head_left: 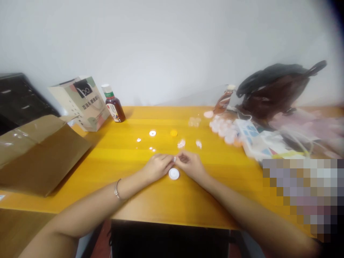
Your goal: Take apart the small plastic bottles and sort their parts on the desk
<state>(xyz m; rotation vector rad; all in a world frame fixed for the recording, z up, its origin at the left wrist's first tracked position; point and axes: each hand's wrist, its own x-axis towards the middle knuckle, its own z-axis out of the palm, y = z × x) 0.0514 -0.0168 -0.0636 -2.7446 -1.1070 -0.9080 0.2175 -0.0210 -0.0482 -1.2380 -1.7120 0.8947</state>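
Small piece [174,159] pinched near white disc [174,174]

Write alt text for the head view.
Two bare hands, left and right, meet over a yellow table, pinching something tiny above a white disc. Behind stand a paper bag and bottles.

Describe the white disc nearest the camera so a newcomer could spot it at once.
On the yellow-orange table, find where the left hand and right hand come together. The white disc lies just nearer the camera than their fingertips, while the yellow disc and smaller white disc lie beyond the hands.
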